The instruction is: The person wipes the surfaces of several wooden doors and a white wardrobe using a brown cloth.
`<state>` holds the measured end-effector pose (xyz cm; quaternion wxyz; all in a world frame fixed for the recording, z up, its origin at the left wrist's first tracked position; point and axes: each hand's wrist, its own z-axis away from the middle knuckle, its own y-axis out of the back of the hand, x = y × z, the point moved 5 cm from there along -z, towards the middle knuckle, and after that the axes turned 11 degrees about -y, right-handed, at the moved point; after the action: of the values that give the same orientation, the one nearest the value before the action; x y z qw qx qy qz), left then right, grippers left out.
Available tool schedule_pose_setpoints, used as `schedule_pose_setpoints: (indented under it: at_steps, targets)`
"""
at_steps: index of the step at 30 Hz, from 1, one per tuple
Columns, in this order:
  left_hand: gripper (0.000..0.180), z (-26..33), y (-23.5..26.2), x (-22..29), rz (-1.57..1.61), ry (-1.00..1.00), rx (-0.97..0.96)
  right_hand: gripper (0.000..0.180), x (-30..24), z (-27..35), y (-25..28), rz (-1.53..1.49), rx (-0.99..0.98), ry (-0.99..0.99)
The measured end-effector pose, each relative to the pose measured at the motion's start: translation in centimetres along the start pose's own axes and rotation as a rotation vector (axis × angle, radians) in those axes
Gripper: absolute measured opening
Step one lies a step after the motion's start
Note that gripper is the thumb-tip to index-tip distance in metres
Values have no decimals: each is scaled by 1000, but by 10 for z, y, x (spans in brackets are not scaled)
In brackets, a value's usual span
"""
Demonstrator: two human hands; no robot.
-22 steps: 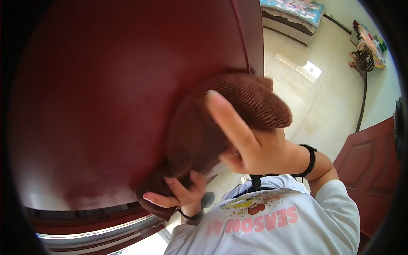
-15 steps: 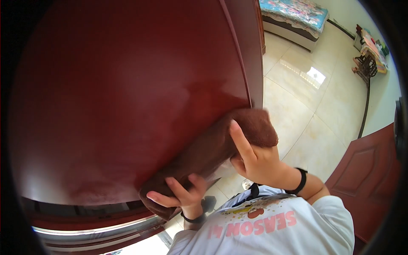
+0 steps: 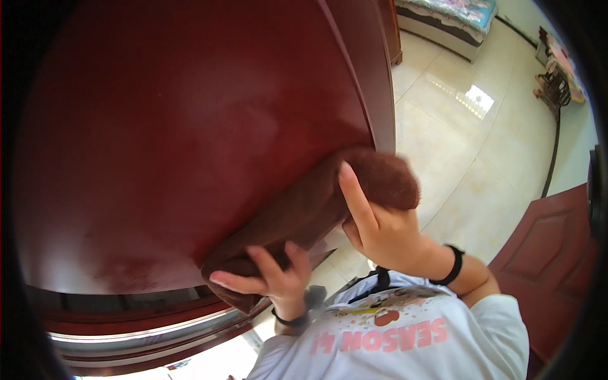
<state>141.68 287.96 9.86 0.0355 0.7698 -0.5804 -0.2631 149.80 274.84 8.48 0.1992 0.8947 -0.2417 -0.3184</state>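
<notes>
A brown cloth (image 3: 294, 212) lies folded lengthwise against the glossy dark red wooden panel (image 3: 190, 126), along its near right corner. My right hand (image 3: 383, 234) grips the cloth's right end, its index finger stretched along the top and the other fingers curled beneath or hidden. At the lower left end, my left hand (image 3: 278, 275) holds the cloth with its fingers spread over the surface; the thumb is hard to make out. The cloth's right end hangs past the panel's edge. Faint smeary reflections show on the panel.
Pale floor tiles (image 3: 456, 164) stretch to the right. A bed with a blue floral cover (image 3: 465, 16) stands at the far right, near a small stand with cloths on it (image 3: 557, 79). A red-brown panelled door (image 3: 548, 259) is at the near right. Dark red slatted woodwork (image 3: 139, 323) lies at the lower left.
Both hands and the cloth have shifted slightly up and to the left in view, still gripping it. The view itself has turned a little.
</notes>
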Motion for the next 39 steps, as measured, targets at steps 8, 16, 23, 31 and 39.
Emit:
schedule_pose_setpoints:
  at_steps: [8, 16, 23, 31, 39]
  targets:
    - [44, -42, -13, 33, -128, -49, -109, 44, -27, -50, 23, 80, 134, 241]
    - [31, 9, -45, 44, -152, 36, 21, 63, -7, -23, 11, -92, 97, 96]
    - [32, -13, -36, 30, -20, -2, -111, 55, 8, 18, -16, 81, -11, 12]
    - [36, -33, -10, 42, 101, -94, -350, 57, 9, -7, 2, 48, 68, 102]
    - [39, -29, -1, 13, -380, -535, -464, 50, 30, -7, -2, -162, 85, 87]
